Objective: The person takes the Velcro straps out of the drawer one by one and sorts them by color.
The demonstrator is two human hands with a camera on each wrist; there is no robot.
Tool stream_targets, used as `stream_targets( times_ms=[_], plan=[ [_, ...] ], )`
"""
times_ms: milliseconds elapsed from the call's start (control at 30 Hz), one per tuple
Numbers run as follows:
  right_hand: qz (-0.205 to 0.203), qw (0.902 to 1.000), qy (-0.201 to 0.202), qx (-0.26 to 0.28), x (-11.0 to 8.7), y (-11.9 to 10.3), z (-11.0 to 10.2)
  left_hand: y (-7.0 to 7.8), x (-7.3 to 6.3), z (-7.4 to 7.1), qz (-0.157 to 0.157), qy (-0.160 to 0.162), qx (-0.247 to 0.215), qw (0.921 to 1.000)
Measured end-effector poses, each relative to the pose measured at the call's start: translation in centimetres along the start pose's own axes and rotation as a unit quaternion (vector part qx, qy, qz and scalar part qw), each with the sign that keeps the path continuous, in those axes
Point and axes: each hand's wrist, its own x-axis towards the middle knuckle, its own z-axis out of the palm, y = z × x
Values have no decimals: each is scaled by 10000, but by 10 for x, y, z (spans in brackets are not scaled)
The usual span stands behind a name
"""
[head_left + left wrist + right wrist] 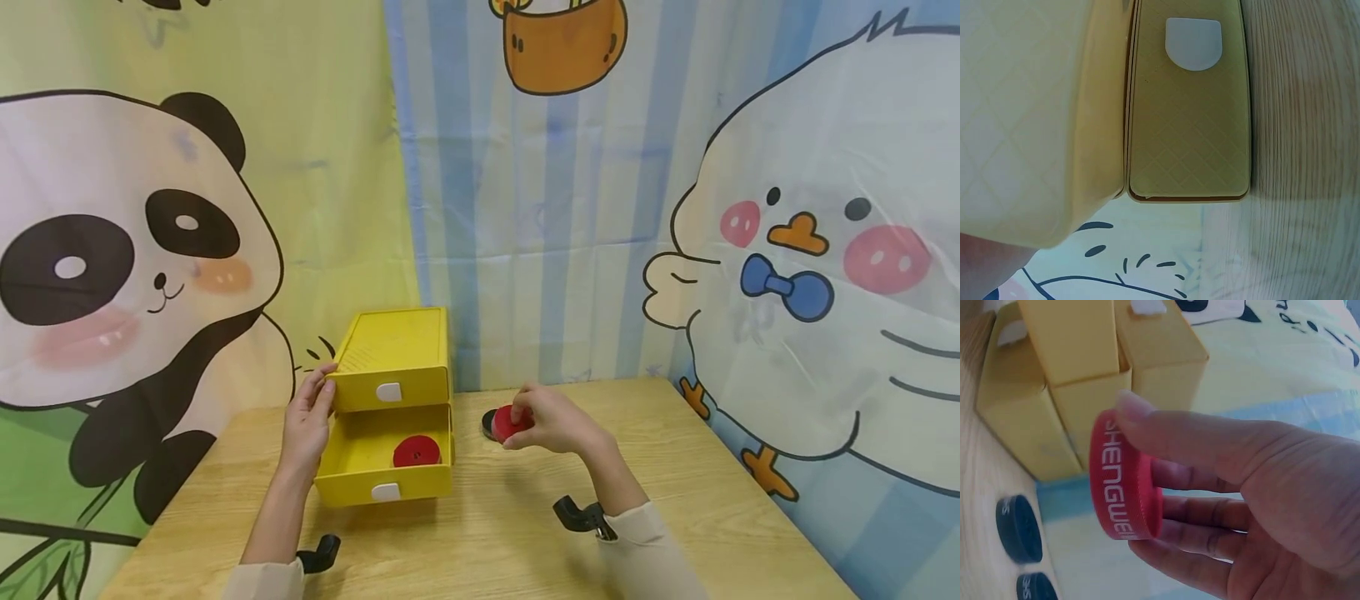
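A yellow drawer cabinet [397, 337] with white handles stands on the table. Its middle drawer [352, 450] is pulled out, and a red tape roll [417, 451] lies flat in it. My left hand [306, 417] touches the cabinet's upper left front corner with its fingertips and thumb. In the left wrist view, the hand is mostly hidden behind the pulled-out drawer. To the right of the cabinet, my right hand [558, 422] pinches another red tape roll [1116, 481], printed with white letters, between thumb and fingers. Black tape rolls [1019, 529] rest on the table below it.
The lower drawer front [1191, 125] is pushed in, close above the wooden table [480, 533]. Cartoon-printed cloth [525, 250] hangs behind and at both sides. A black wrist mount [577, 515] sits at each cuff.
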Motion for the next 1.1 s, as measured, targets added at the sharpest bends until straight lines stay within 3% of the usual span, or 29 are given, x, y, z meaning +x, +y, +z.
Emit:
stream_targets(
  times_ms=[367,667,900,1100],
  plan=[
    [479,9985,-31,-261,2,34,8,3,0,0,-38,-41,42,10000],
    [583,9973,-215,-396,1,65,16,3,0,2,-9,2,-91,10000],
    [930,9935,-322,-579,-3,81,25,-1,-3,3,-188,-55,-118,9997],
    [1265,9906,-221,-474,-1,88,34,0,-1,1,-31,-75,-140,9999]
  ],
)
